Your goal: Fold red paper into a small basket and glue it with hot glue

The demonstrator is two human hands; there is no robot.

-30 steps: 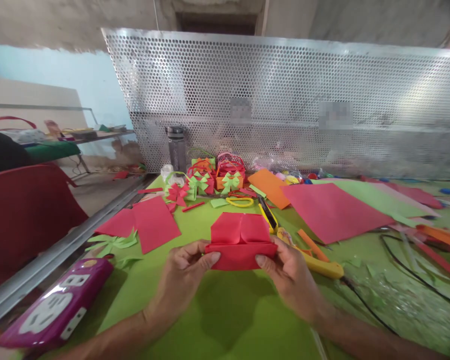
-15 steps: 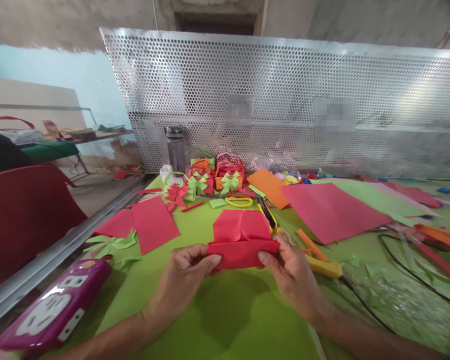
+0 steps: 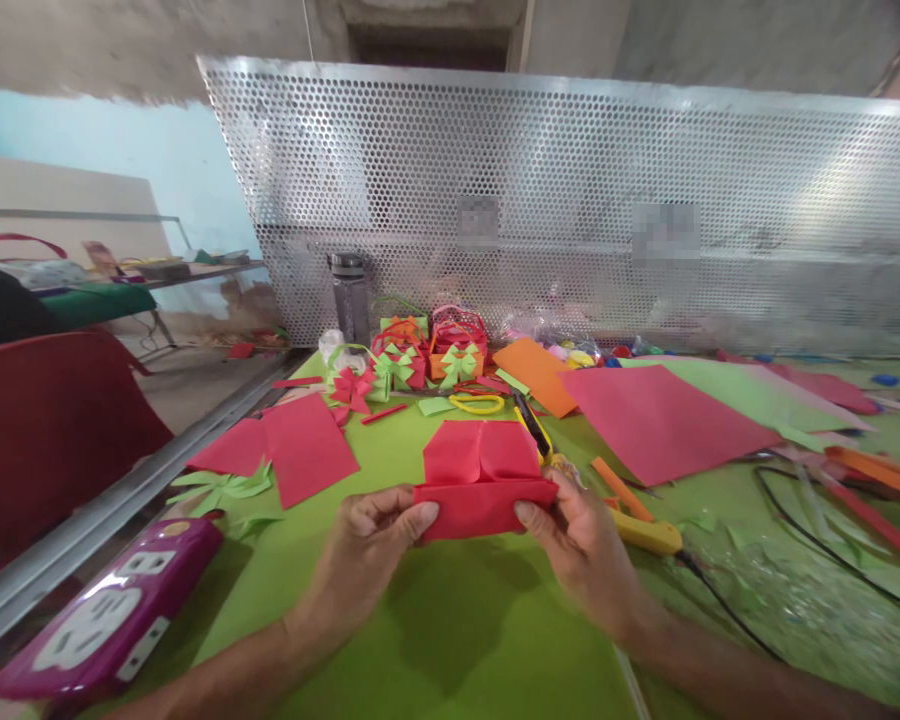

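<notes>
A folded piece of red paper [image 3: 480, 505] is held above the green tabletop, its near flap creased across the front and its far part folded to angled corners. My left hand [image 3: 382, 530] pinches the flap's left end, thumb in front and fingers behind. At the right end my right hand [image 3: 570, 525] grips it the same way. Just beyond the paper lie a yellow-handled tool [image 3: 532, 425] with a dark body and a yellow ring handle [image 3: 478, 403]. Beside my right wrist rests the yellow handle [image 3: 649, 533] of a corded tool, mostly hidden.
Small paper baskets with bows [image 3: 457, 350] stand at the back near a grey bottle [image 3: 350, 300]. Red sheets lie left [image 3: 311, 450] and right [image 3: 667, 420]. A purple power strip [image 3: 112, 620] sits at the left edge; a black cable [image 3: 810, 535] curves at right.
The left thumb has slid very slightly left along the red flap. Otherwise the paper and both hands look nearly the same.
</notes>
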